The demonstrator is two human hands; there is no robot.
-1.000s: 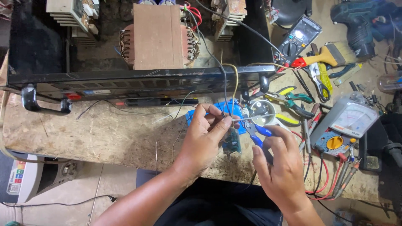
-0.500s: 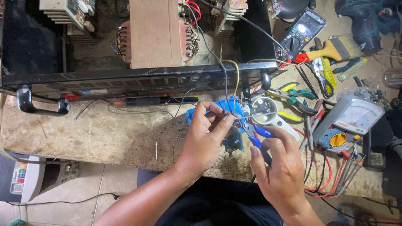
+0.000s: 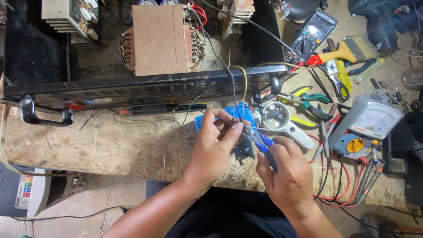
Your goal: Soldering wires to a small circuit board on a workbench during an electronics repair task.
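Note:
My left hand [image 3: 214, 149] pinches a small dark component [image 3: 243, 150] with thin wires between thumb and fingers, just above the bench edge. My right hand [image 3: 288, 172] grips blue-handled pliers [image 3: 263, 144], whose tips meet the component at my left fingertips. A blue box [image 3: 241, 113] lies right behind both hands. A black and a yellow wire [image 3: 243, 86] run from the open amplifier chassis [image 3: 145, 86] down toward my fingers.
A large transformer [image 3: 159, 39] sits inside the chassis. A white magnifier [image 3: 286, 123] lies to the right, then green pliers [image 3: 310, 102], an analog meter [image 3: 368, 125], a digital multimeter [image 3: 313, 33], a brush [image 3: 348, 50] and red probe leads [image 3: 341, 176].
Both hands stay together at the component; the right hand with the pliers has shifted slightly closer to the left fingertips. The view has tilted a little.

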